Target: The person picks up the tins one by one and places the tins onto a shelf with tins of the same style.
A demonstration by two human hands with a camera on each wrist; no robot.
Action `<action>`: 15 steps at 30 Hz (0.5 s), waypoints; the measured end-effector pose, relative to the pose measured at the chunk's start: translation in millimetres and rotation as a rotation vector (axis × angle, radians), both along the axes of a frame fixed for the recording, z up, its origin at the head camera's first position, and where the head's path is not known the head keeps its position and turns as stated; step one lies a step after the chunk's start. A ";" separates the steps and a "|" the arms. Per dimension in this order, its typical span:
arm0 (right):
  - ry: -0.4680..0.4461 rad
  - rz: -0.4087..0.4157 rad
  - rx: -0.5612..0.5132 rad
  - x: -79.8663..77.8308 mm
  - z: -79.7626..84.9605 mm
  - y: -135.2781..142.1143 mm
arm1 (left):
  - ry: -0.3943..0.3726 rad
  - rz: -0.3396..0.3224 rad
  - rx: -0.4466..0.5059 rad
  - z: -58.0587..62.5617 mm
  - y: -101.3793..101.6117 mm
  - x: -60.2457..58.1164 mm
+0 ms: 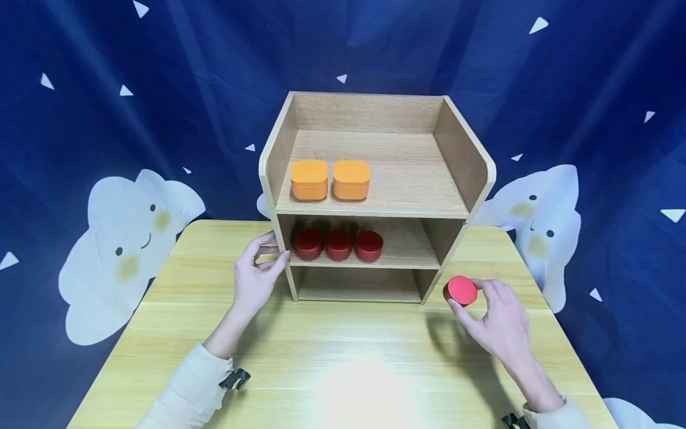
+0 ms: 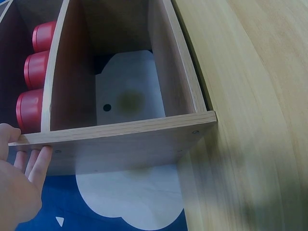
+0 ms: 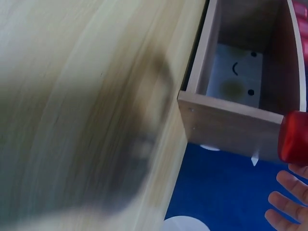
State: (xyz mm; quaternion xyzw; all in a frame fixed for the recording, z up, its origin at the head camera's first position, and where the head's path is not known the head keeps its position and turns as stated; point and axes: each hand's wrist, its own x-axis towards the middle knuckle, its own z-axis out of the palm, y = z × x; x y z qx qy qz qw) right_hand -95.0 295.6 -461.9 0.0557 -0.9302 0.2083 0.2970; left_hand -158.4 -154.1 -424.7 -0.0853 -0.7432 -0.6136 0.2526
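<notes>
A wooden shelf unit (image 1: 370, 205) stands on the table. My left hand (image 1: 259, 274) pinches its left side panel (image 2: 120, 132), thumb at the front edge and fingers along the outer face. To the right of the shelf, my right hand (image 1: 501, 316) holds a round red tin (image 1: 462, 290) between thumb and fingers, above the table. In the right wrist view the tin (image 3: 294, 137) shows only partly at the right edge. On the middle shelf, three red tins (image 1: 339, 245) stand in a row from the left. Two orange boxes (image 1: 309, 180) with rounded corners sit on the top shelf at left.
The shelf's bottom compartment (image 1: 359, 285) lies below the red tins. A light wooden table (image 1: 300, 369) extends in front and to both sides. Behind hangs a dark blue curtain (image 1: 225, 71) with clouds and white triangles.
</notes>
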 end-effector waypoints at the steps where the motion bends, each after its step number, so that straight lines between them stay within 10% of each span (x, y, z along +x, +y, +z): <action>1: 0.006 0.006 0.003 0.5 0.5 -1.3 | 0.003 0.000 0.000 0.1 0.0 0.1; 15: 0.034 0.058 -0.007 6.2 8.7 -24.0 | 0.017 0.003 -0.011 -0.1 -0.3 -0.7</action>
